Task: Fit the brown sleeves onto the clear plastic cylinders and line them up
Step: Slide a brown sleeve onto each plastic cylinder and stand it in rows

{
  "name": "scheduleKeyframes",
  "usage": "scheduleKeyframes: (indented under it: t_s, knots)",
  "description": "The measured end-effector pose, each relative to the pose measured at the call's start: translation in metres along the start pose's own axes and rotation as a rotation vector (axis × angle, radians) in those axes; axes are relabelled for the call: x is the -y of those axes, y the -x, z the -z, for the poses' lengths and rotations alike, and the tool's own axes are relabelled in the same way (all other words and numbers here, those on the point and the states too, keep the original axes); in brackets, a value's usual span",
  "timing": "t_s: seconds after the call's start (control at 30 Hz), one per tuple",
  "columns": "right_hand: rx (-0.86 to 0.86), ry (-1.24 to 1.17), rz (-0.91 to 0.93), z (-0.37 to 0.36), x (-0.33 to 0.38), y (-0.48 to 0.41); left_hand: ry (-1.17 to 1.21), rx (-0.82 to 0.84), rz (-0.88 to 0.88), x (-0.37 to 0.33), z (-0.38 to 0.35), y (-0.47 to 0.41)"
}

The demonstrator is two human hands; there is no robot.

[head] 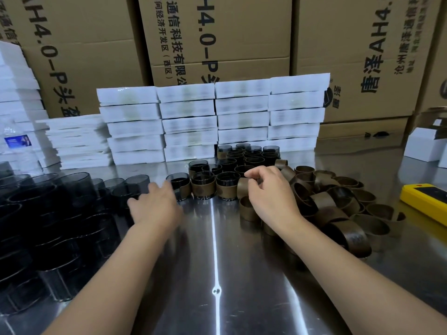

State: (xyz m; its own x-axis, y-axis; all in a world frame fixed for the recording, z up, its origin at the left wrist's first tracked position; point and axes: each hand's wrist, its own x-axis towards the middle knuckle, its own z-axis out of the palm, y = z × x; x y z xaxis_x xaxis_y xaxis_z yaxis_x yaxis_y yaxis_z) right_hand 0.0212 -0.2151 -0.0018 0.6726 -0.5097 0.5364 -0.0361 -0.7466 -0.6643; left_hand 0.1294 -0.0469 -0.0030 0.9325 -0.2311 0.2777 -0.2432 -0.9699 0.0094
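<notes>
head view: a steel table fills the lower frame, both forearms reaching in from 6 o'clock.

the left hand sits just at 9 o'clock of centre, blurred. its fingers look stretched out and loosely spread, gripping nothing. the tips lie just beside a half-sleeved cylinder; the blur hides whether they touch it.

the right hand is at 3 o'clock of centre. its fingers are curled, and thumb and forefinger pinch the upper edge of one brown sleeve, which stands on the table against the front row.

the sleeved cylinders stand upright in close rows from centre towards 12 o'clock, touching one another. the bare cylinders, dark-tinted, crowd the table at 9 o'clock, down to 8. the loose sleeves lie in a jumbled pile at 3 to 4 o'clock, just beyond the right wrist.

at 12 o'clock, stacked white boxes stand behind the rows, with printed cardboard cartons behind those. a yellow device lies at the 3 o'clock edge, and a water bottle stands at the 9 o'clock edge.
</notes>
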Motion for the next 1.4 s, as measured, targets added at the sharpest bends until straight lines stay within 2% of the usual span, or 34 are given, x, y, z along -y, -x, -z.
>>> scheduleKeyframes:
  t_s: [0.1,0.2,0.33,0.47,0.7,0.8,1.0,1.17,1.3,1.4]
  knots:
    - [0.028,0.443,0.093,-0.001,-0.006,0.001,0.051,-0.054,-0.231,-0.021,-0.006,0.013]
    - [0.105,0.656,0.119,-0.002,-0.006,0.003,0.207,-0.098,-0.473,-0.038,-0.011,0.027]
    - [0.162,0.724,0.121,-0.003,-0.005,0.005,0.378,-0.002,-0.611,-0.045,-0.015,0.03]
    - [0.209,0.745,0.114,-0.004,-0.004,0.005,0.341,-0.023,-0.633,-0.042,-0.017,0.025]
    - [0.302,0.764,0.12,-0.005,-0.003,0.008,0.503,0.007,-0.673,-0.032,-0.023,0.013]
    - [0.275,0.617,0.116,-0.007,-0.003,0.007,0.559,0.026,-0.621,-0.03,-0.026,0.01]
    - [0.203,0.094,0.066,-0.006,-0.001,0.004,0.6,0.025,-0.499,-0.027,-0.028,0.006]
    - [0.159,-0.219,-0.117,-0.005,0.0,-0.002,0.617,0.001,-0.466,-0.023,-0.03,0.003]
    - [0.174,-0.612,-0.326,-0.008,0.002,-0.007,0.631,-0.004,-0.395,-0.019,-0.031,0.0]
    - [0.198,-0.81,-0.435,-0.005,0.004,-0.008,0.683,-0.017,-0.32,-0.018,-0.03,0.0]
